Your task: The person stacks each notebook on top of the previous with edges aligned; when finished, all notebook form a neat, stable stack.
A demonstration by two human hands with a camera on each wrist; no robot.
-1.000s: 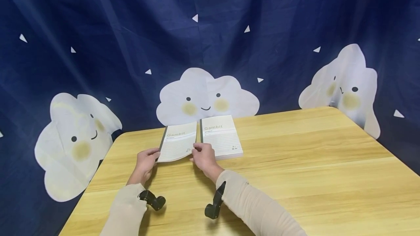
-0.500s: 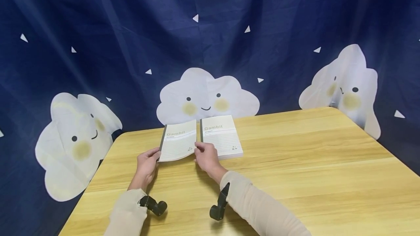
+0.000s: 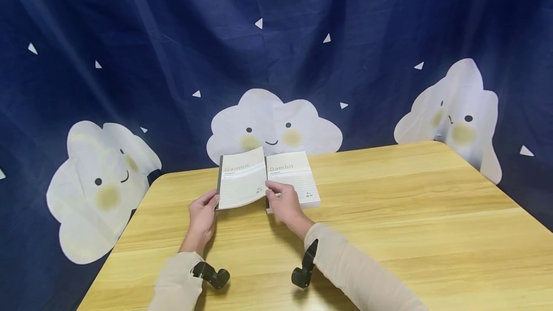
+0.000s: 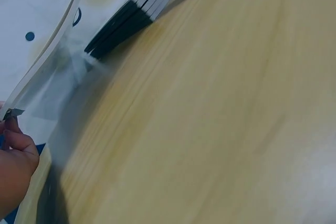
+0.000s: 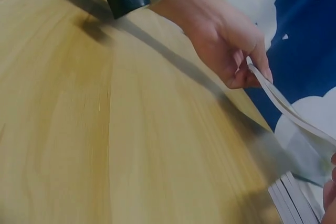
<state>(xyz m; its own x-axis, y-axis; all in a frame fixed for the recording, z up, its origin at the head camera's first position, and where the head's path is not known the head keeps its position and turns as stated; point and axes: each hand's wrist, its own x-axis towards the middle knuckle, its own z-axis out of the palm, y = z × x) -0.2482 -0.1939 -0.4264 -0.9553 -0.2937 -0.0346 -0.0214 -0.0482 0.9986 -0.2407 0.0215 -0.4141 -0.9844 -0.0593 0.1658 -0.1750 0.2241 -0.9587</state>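
A thin notebook [image 3: 242, 179] with a pale cover marked "Gambit" and a dark spine is held up between both hands, its free side bowed upward. My left hand [image 3: 202, 215] pinches it at the lower spine corner. On the opposite edge, my right hand [image 3: 285, 201] pinches it between thumb and fingers. Just to the right lies a stack of similar notebooks [image 3: 298, 179], its near left corner partly behind the right hand. From the left wrist, the held notebook [image 4: 50, 51] appears edge-on above the table, beside the stack's dark spines [image 4: 123, 30].
The wooden table [image 3: 410, 215] extends widely to the right and toward the front. Behind its far edge hangs a dark blue curtain [image 3: 367, 37] with smiling white clouds. Black camera mounts [image 3: 211, 275] jut from both wrists.
Both hands have shifted right and raised the notebook, so its right edge now reaches the stack's left side in the head view. The stack has stayed in place.
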